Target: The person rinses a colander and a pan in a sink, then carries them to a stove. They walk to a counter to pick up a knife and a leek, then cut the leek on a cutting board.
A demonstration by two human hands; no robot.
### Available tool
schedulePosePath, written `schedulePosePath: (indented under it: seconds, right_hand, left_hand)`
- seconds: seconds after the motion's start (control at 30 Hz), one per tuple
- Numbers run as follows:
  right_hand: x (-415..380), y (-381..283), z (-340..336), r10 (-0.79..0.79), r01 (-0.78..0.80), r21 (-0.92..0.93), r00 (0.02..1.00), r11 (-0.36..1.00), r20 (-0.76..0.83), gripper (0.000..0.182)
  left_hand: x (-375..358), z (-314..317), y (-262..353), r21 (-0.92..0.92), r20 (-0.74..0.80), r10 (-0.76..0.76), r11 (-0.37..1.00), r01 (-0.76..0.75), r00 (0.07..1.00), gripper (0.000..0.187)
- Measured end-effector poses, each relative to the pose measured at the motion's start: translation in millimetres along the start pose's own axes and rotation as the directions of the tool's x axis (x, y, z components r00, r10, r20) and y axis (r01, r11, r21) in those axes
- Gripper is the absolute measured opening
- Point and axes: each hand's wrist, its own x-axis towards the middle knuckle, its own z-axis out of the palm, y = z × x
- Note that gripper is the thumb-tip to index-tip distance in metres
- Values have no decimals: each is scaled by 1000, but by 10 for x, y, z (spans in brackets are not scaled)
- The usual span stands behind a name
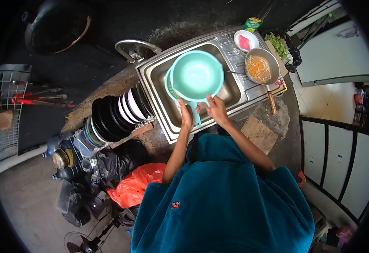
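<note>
Over the steel sink (234,95) a mint-green bowl (196,75) sits nested on a matching strainer (169,84), whose rim and slotted side show at the left. A green handle (196,114) points toward the body. My left hand (185,116) is at the left of the handle, its fingers against the underside of the vessels. My right hand (216,109) grips the near rim on the right side, thumb toward the handle. Nothing can be seen inside the bowl.
A faucet (137,50) stands behind the sink. At right are a pan with orange and white shreds (262,66), a white bowl (246,41) and leafy greens (277,45). Black plates (108,118) stand in a rack at left, above a red bag (140,181).
</note>
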Motion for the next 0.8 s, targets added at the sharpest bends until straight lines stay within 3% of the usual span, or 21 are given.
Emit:
schedulePosePath:
  seconds: [0.03, 0.07, 0.13, 0.2, 0.27, 0.33, 0.37, 0.4, 0.43, 0.47, 0.53, 0.57, 0.6, 0.63, 0.67, 0.73, 0.8]
  right_hand:
    - [19, 13, 72, -7, 7, -42, 1000, 999, 24, 37]
    - [13, 38, 127, -6, 10, -83, 999, 997, 47, 37]
    - [-58, 12, 174, -121, 131, -260, 991, 957, 55, 40]
    - [64, 237, 155, -217, 184, -363, 975, 913, -51, 41]
    - [14, 157, 212, -223, 193, -297, 972, 935, -72, 34]
    - [-70, -81, 240, -227, 203, -233, 971, 951, -80, 27]
    - [-176, -351, 251, -242, 240, -41, 967, 970, -80, 24]
    - [-233, -484, 250, -254, 264, 151, 964, 953, -79, 22]
    - [-111, -373, 63, -345, 322, -187, 932, 928, -107, 32]
    - [-129, -505, -5, -511, 458, -334, 855, 824, -87, 37]
    - [-139, -773, -110, -739, 596, -558, 672, 577, -48, 35]
    - [-65, -766, -138, -738, 599, -555, 674, 578, -41, 35]
    - [26, -724, -168, -548, 341, -700, 832, 627, -85, 32]
    - [124, -662, -230, -333, 58, -804, 926, 592, -178, 28]
    - [287, -524, -344, -333, 55, -803, 925, 593, -182, 28]
    - [662, -44, -600, -301, 145, -988, 946, 62, 120, 22]
    - [684, 123, -685, -355, 158, -987, 924, 7, 145, 22]
  left_hand:
    - [-11, 71, -17, 36, 42, 31, 999, -33, 999, 72]
    - [-17, 137, -36, 202, 3, 103, 974, -102, 995, 79]
    - [-103, 283, 41, 410, -126, 7, 911, 46, 992, 82]
    - [48, 51, -76, 410, -54, -12, 911, 34, 998, 82]
    - [35, 111, -9, 410, 8, -21, 912, 16, 1000, 81]
    - [-45, 210, 44, 44, -6, 41, 998, -41, 999, 77]
    - [81, -73, -27, -111, 234, 15, 994, 12, 972, 59]
    - [102, -68, 7, -117, 224, 21, 993, 5, 974, 59]
    - [101, -37, 55, 14, 56, 25, 1000, -26, 998, 46]
    - [94, -31, 87, 146, -114, 49, 989, -32, 992, 35]
    - [64, -92, 131, 182, -205, 88, 982, -51, 975, 33]
    - [49, -161, 153, 252, -236, 142, 964, -81, 961, 32]
    - [30, -225, 173, 322, -259, 193, 941, -104, 946, 31]
    - [-18, -248, 203, 322, -245, 222, 937, -138, 944, 32]
    - [-53, -278, 230, 307, -264, 210, 944, -124, 941, 32]
    - [-160, -242, 271, 310, -274, 235, 939, -145, 933, 30]
    - [-278, -280, 283, 297, -280, 233, 943, -147, 931, 30]
